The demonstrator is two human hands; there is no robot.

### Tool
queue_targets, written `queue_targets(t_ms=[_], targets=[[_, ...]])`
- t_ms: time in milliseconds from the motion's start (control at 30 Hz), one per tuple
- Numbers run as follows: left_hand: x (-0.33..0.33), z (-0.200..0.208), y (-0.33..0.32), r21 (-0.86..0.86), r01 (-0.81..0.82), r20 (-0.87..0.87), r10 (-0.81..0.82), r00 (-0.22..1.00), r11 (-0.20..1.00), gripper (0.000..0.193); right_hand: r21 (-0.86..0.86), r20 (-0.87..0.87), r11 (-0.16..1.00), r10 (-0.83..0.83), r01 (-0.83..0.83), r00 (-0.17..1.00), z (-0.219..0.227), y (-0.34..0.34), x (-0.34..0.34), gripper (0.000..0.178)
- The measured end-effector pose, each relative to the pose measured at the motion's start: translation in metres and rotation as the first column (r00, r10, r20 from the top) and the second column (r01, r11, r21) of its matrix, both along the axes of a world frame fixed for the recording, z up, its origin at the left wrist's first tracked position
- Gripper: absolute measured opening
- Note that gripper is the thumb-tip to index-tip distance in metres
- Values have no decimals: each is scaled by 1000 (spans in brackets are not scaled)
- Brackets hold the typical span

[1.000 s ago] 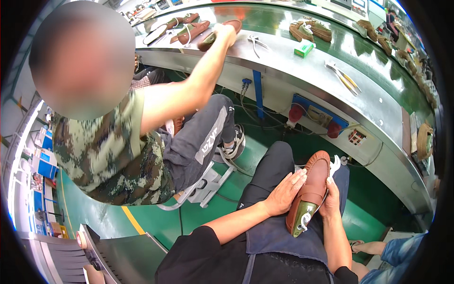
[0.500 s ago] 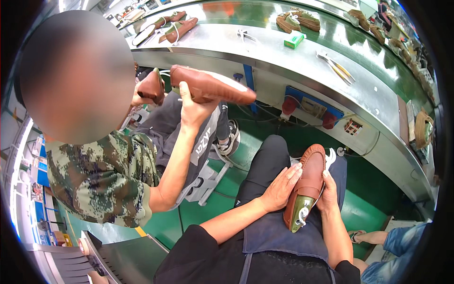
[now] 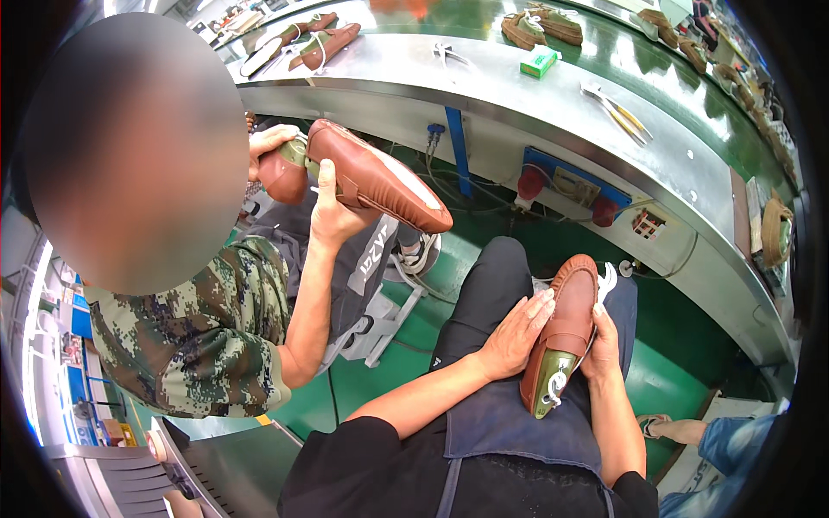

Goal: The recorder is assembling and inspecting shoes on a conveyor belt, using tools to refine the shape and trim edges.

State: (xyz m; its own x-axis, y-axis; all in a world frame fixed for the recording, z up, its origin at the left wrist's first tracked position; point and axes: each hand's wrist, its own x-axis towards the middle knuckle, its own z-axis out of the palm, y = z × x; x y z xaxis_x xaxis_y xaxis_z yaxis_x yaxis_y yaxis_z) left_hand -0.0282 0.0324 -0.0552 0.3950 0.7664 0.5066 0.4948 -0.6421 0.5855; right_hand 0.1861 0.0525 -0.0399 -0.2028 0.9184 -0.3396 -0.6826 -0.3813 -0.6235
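A brown leather shoe (image 3: pixel 566 324) on a green last rests on my lap, toe pointing away from me. My left hand (image 3: pixel 516 332) lies flat against its left side, fingers together. Gripping the right side near the heel is my right hand (image 3: pixel 602 345). A white tool tip (image 3: pixel 607 278) shows beside the toe. To my left a person in a camouflage shirt (image 3: pixel 194 337) holds a second brown shoe (image 3: pixel 376 177) up in both hands.
A curved green conveyor belt with a steel rim (image 3: pixel 553 112) runs ahead. On it lie several brown shoes (image 3: pixel 324 43), pliers (image 3: pixel 617 108) and a small green box (image 3: pixel 540 62). Red switches (image 3: pixel 566 186) sit under the rim. Another person's leg (image 3: pixel 717 436) shows at lower right.
The neighbour took a brown shoe off the belt and brought it down in front of the chest. My hands and the shoe on my lap stayed in place.
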Motion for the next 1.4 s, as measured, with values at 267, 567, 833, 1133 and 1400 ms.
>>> queue_targets(t_ms=[267, 567, 833, 1133, 1400], targets=[[4, -6, 7, 6, 45, -2, -45, 999, 999, 73, 4, 3, 1000, -10, 10, 1000, 10, -3, 2, 55], [3, -11, 8, 113, 18, -8, -18, 1000, 993, 94, 56, 23, 998, -5, 4, 1000, 25, -2, -2, 64], [8, -16, 8, 118, 42, -35, -38, 999, 992, 93, -40, -51, 998, -44, 42, 998, 7, -6, 4, 51], [20, 3, 10, 17, 77, 13, -77, 997, 997, 93, -30, -102, 998, -59, 56, 993, -11, -10, 4, 43], [17, -16, 5, 11, 80, 18, -80, 997, 997, 106, -95, -142, 992, -92, 79, 986, -27, -15, 3, 43]])
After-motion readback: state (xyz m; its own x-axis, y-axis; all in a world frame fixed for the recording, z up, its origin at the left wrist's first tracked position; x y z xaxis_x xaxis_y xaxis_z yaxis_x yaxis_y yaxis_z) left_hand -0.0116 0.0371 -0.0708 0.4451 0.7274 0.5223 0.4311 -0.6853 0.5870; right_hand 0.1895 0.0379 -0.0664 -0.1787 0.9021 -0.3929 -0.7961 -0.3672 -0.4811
